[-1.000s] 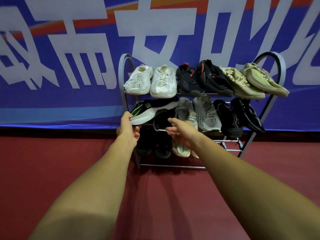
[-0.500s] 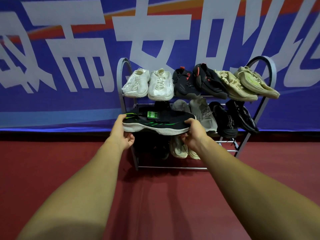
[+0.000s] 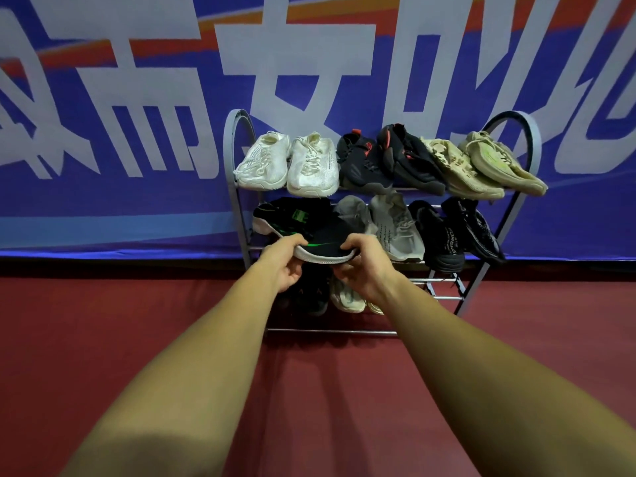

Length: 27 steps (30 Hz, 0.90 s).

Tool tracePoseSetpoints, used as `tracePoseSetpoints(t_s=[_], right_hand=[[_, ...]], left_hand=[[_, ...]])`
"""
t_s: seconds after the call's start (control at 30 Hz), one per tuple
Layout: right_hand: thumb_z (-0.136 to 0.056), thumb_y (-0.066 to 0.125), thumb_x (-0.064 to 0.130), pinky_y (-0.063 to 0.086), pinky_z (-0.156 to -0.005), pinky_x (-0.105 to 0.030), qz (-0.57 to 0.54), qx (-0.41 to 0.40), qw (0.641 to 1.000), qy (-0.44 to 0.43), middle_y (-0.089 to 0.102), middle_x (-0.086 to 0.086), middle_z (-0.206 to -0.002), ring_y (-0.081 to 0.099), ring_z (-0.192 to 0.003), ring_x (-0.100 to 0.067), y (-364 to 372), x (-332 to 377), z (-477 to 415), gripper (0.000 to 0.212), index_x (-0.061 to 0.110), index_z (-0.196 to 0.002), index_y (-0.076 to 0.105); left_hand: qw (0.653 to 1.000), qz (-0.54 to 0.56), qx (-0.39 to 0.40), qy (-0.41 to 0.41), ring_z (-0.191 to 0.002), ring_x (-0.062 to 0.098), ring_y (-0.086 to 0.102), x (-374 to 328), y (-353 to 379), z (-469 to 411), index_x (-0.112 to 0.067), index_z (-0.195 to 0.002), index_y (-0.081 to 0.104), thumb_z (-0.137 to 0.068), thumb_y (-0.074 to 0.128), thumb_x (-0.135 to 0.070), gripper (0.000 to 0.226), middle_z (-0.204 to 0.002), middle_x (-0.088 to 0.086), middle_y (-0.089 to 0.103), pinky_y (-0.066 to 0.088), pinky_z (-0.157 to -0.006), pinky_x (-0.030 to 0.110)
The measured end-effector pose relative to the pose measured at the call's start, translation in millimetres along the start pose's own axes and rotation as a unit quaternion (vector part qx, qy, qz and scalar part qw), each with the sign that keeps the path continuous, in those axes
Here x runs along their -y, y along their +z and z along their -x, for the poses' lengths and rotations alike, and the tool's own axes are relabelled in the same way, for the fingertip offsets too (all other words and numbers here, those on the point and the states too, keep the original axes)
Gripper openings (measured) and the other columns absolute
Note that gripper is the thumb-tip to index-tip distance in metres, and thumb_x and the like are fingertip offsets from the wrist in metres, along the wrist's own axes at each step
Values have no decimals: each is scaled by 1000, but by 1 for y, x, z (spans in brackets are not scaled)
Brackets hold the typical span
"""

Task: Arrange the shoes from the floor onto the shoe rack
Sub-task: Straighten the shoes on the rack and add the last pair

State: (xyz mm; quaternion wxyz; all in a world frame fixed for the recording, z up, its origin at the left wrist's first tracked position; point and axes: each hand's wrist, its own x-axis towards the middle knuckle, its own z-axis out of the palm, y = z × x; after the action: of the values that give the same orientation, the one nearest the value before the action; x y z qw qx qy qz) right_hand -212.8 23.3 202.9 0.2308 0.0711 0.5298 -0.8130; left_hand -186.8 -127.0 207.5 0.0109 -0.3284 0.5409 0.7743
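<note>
With the left hand [image 3: 287, 266] and right hand [image 3: 364, 266] both grasping the black-and-green shoe [image 3: 309, 232] at the left of the shoe rack [image 3: 237, 187] middle shelf, an angled insertion risked dislodging the adjacent grey shoe [image 3: 351, 215].

Shoe rack [image 3: 237, 187] full of shoes [image 3: 311, 165]

This looks like an indoor sports hall or event venue rather than a home. A huge blue banner [image 3: 137, 187] with big white characters and orange stripes covers the wall behind the gripping hands, and a dark red, smooth sports-type floor [image 3: 103, 321] runs under them. A grey metal shoe rack [image 3: 235, 187] stands against the banner, full of trainers.
</note>
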Motion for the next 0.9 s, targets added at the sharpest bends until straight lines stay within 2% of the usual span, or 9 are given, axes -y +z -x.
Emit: tracePoseSetpoints(t_s=[0.13, 0.23, 0.3, 0.37, 0.43, 0.57, 0.63, 0.77, 0.9], right_hand=[[-84, 61, 30, 31, -52, -25, 110, -8, 994, 19, 54, 3, -48, 48, -41, -11, 5, -2, -2, 14, 17, -81, 57], [-88, 63, 17, 33, -52, -22, 141, 24, 989, 35, 47, 7, -41, 44, -35, -7, 8, -12, -5, 14, 16, -78, 54], [-86, 66, 9, 34, -53, -21, 127, 43, 990, 37, 41, 5, -43, 40, -38, -7, 14, -17, -10, 21, 16, -72, 52], [-85, 67, 4, 35, -53, -19, 99, 46, 994, 30, 43, 2, -51, 41, -42, -7, 25, -23, -16, 20, 13, -72, 55], [-87, 66, 4, 35, -51, -17, 84, 37, 996, 11, 46, -2, -58, 42, -47, -8, 37, -32, -24, 19, 10, -72, 57], [-89, 65, 7, 34, -51, -25, 94, 14, 995, -34, 45, -7, -60, 40, -49, -13, 53, -55, -36, 25, 12, -68, 53], [-90, 67, 10, 39, -53, -26, 94, -8, 994, -46, 51, -5, -60, 45, -50, -12, 59, -61, -40, 20, 12, -74, 55], [-82, 76, 29, 47, -67, -33, 118, -36, 990, -73, 59, -5, -74, 52, -65, -16, 72, -70, -43, 25, 13, -88, 57], [-85, 76, 27, 38, -50, -22, 103, -2, 992, -70, 58, 1, -64, 56, -54, -11, 77, -66, -41, 27, 14, -92, 54]], left_hand=[[1000, -2, -8, -11, -59, 12, 45, -5, -20, -2, -16, -74, 53, -81, 61, -13, 11, -70, 0, 53, 37, -54, 21], [1000, -4, -18, -15, -59, 16, 60, -8, -32, -1, -14, -77, 58, -82, 61, -15, 6, -69, 3, 63, 48, -55, 25], [1000, -3, -17, 2, -49, 17, 65, -11, -40, -4, -11, -83, 62, -82, 65, -15, 5, -62, 5, 67, 52, -47, 21], [999, -12, -29, 43, -48, 17, 66, -15, -50, -11, -6, -98, 66, -78, 72, -15, 22, -66, 8, 68, 52, -47, 21], [994, -43, -44, 86, -62, 20, 65, -19, -63, -17, -4, -110, 68, -72, 79, -19, 42, -75, 10, 68, 51, -61, 27], [970, -207, -63, 113, -49, 12, 39, -16, -79, -15, -18, -73, 62, -76, 76, -37, 24, -54, -2, 45, 29, -49, 26], [961, -246, -63, 112, -49, 12, 39, -13, -83, -17, -20, -70, 58, -76, 76, -39, 27, -55, -4, 43, 25, -44, 24], [986, -147, -34, 74, -45, 6, 46, -13, -85, -21, -14, -81, 64, -81, 75, -20, 13, -56, -3, 54, 29, -41, 18], [998, -36, 0, 53, -53, 5, 51, -17, -93, -21, -17, -88, 62, -87, 68, -15, 7, -71, -1, 62, 36, -48, 14]])
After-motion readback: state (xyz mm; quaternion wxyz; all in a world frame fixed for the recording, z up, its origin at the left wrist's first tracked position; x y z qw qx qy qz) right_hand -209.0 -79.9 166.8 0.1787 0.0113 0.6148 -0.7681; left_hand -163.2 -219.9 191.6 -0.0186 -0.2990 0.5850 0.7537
